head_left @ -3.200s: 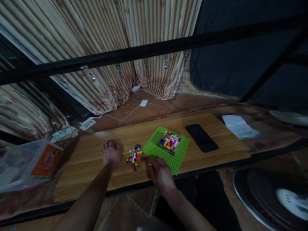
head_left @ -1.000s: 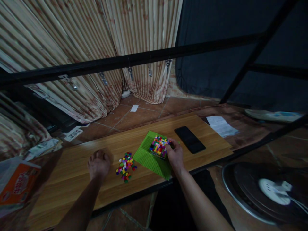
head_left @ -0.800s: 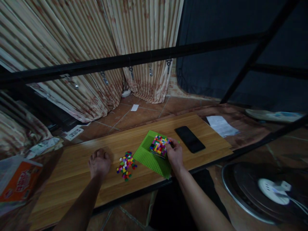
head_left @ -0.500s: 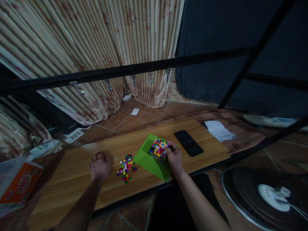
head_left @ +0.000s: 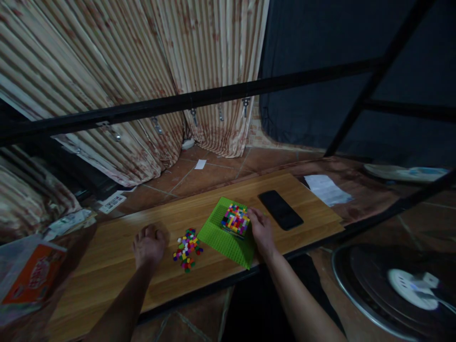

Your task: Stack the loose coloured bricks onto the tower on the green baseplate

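Note:
A stack of small multicoloured building bricks (head_left: 235, 219) stands on a green studded baseplate (head_left: 228, 247). Just to the right of the stack is my right hand (head_left: 262, 232), at the baseplate's right edge, its fingers loosely bent and no brick visible in them. Whether its fingertips touch the stack's side I cannot tell. My left hand (head_left: 148, 244) rests palm down on the wooden board, fingers slightly curved and apart, holding nothing. Between that hand and the baseplate lies a loose pile of tiny coloured bricks (head_left: 187, 248).
A black phone (head_left: 280, 209) lies on the wooden board (head_left: 114, 256), right of the baseplate. An orange-labelled plastic bag (head_left: 33, 275) sits at far left. White paper (head_left: 327, 190) lies beyond the board's right end. A black metal bar (head_left: 213, 95) crosses ahead, before striped curtains.
My right thumb has come off the top of the brick stack, and that hand has shifted slightly right. My left hand stays in place. The view has shifted a little.

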Demonstrator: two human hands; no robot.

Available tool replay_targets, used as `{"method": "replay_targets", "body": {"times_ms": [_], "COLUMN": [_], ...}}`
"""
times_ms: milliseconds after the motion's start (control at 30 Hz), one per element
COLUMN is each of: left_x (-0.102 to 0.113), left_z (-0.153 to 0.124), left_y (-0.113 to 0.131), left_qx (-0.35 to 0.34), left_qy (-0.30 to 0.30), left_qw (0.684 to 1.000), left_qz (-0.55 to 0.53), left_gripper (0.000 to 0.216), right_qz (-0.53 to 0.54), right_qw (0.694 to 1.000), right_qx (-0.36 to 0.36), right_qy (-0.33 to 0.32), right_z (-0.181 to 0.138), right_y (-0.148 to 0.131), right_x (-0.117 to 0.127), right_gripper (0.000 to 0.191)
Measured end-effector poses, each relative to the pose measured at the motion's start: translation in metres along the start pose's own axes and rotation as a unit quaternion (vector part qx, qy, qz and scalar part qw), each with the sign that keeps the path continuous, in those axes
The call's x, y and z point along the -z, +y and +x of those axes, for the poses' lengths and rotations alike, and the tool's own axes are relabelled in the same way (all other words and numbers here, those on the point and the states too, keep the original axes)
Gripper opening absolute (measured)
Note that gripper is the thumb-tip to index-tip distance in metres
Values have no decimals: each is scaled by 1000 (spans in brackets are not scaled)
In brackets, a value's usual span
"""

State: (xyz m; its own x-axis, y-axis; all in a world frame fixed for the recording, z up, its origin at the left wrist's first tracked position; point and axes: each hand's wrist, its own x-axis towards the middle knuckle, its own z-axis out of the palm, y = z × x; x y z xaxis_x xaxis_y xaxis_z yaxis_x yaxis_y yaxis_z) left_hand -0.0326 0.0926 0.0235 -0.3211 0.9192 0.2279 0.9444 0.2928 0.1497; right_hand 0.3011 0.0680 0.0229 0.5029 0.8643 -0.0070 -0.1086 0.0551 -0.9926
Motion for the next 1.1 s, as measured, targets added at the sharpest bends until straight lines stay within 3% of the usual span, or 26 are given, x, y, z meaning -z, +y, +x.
{"method": "replay_targets", "body": {"times_ms": [133,367,633,800,900,1000,1100], "left_x": [0,2,5,5,4,4,4], "left_z": [0,-1,-2,-3,-2,-2,-1], "left_y": [0,1,4,3,3,2,1], "left_qx": [-2,7,7,0,-1,1,3], "left_qy": [8,-2,-13,-5,-6,-9,-10], "left_qw": [1000,1000,1000,1000,1000,1000,1000], "left_qz": [3,-5,-5,1,4,2,-1], "left_gripper": [46,47,47,46,46,46,47], "right_qz": [-62,-76,-79,-130,-267,-417,-488], "right_qw": [998,995,992,986,957,895,849], "right_qx": [23,66,99,99,100,146,181], "right_qy": [-13,-19,-11,-43,-50,-54,-91], "right_z": [9,10,8,8,6,1,-3], "right_y": [9,21,22,12,-7,-33,-53], "right_x": [-6,-11,-14,-11,-12,-23,-42], "right_gripper": [42,39,36,36,34,36,50]}}
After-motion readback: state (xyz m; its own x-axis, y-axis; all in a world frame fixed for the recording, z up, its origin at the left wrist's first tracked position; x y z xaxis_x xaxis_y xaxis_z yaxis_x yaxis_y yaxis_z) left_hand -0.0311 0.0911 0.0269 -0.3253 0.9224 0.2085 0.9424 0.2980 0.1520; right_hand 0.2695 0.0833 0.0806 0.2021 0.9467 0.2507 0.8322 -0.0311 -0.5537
